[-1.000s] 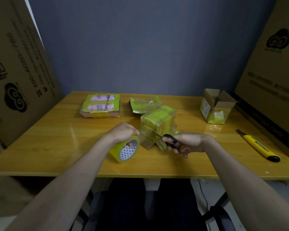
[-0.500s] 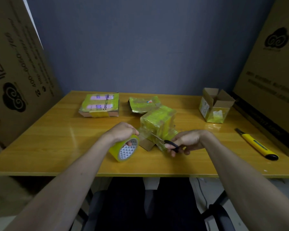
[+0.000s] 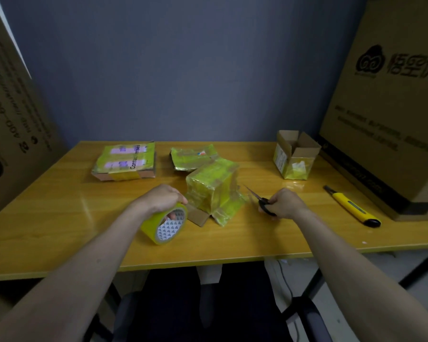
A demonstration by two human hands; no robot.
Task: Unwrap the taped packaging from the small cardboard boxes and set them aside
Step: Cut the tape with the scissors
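Both hands busy beside a taped box on the worktop [image 3: 59, 218].
The left hand [image 3: 162, 198] grips a yellow tape roll [image 3: 164, 224]; the right hand [image 3: 286, 203] curls round scissors [image 3: 260, 199], blades just right of the taped box [image 3: 214, 191]. Farther back lie a flat taped box [image 3: 125, 160], crumpled wrapping [image 3: 192, 157] and, far right, an opened box [image 3: 294, 154].

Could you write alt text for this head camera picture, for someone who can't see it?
Someone's left hand grips a roll of yellow tape while the right hand holds scissors beside a tape-wrapped box on a wooden table. An open box and utility knife lie right.
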